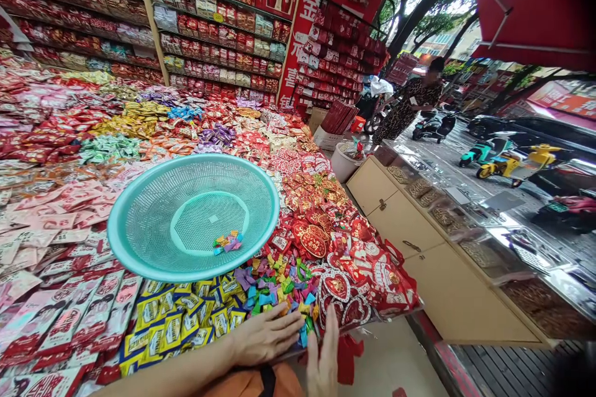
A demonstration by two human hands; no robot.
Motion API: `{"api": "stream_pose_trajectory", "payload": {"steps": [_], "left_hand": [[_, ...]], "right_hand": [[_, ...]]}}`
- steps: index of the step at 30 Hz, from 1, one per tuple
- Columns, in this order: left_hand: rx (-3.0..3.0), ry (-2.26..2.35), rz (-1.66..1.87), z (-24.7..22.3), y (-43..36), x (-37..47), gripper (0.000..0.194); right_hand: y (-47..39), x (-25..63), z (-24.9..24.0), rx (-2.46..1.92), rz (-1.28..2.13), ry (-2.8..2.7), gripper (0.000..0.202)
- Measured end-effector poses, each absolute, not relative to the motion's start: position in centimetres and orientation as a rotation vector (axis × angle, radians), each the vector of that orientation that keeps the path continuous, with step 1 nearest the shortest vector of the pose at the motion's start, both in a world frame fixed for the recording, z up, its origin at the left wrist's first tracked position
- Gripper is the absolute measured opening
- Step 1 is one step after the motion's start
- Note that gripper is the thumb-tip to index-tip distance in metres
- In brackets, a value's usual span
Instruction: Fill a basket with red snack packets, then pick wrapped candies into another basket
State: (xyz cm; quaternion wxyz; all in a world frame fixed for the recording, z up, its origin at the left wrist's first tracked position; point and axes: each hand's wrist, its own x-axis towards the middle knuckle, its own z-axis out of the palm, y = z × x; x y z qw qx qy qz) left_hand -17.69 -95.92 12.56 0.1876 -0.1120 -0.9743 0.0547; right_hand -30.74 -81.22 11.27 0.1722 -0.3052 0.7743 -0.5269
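Observation:
A turquoise mesh basket [139,260] rests on the heaps of sweets, holding a small cluster of colourful wrapped candies [228,242]. Below and right of it lies a pile of multicoloured candies [279,282], beside yellow and blue packets [172,329]. My left hand [267,335] lies palm down at the near edge of the multicoloured pile, fingers stretched toward the right and nothing visibly held. Just right of it, my right hand [322,356] is raised at the display's near edge, fingers extended and apart, with nothing in it. Red decorated packets [344,288] lie beyond that hand.
Packed shelves [223,34] line the back. To the right are a beige cabinet [405,242] with clear-covered trays on top, a white bucket [344,161], a standing person [414,96] and parked scooters [516,161].

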Motion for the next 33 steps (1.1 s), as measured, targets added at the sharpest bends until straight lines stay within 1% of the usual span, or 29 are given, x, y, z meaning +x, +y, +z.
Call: {"api": "stream_pose_trajectory", "payload": {"steps": [2, 6, 10, 16, 23, 27, 33], "left_hand": [[-0.313, -2.739, 0.145, 12.6, -95.9, -17.7, 0.039], [-0.340, -2.753, 0.126, 12.6, -95.8, -17.5, 0.035], [-0.344, -2.751, 0.079, 12.5, -95.8, -17.2, 0.032], [-0.295, -2.752, 0.117, 12.2, -95.6, -17.0, 0.035], [-0.268, -2.803, 0.132, 12.6, -95.2, -16.8, 0.043], [-0.270, -2.794, 0.116, 13.0, -95.1, -16.6, 0.044], [-0.286, -2.797, 0.060, 16.4, -95.6, -16.0, 0.042]], "right_hand": [[-82.6, -30.1, 11.1, -0.894, -1.498, 2.152, 0.066], [-84.5, -29.6, 10.5, -0.654, -1.564, 2.027, 0.068], [-85.2, -29.4, 10.3, -0.595, -1.536, 2.008, 0.068], [-85.5, -29.3, 10.2, -0.572, -1.546, 2.007, 0.060], [-85.0, -29.8, 9.9, -0.654, -1.591, 2.075, 0.060], [-84.9, -29.6, 9.5, -0.765, -1.591, 2.153, 0.062], [-85.1, -29.6, 9.1, -0.948, -1.633, 2.284, 0.059]]}}
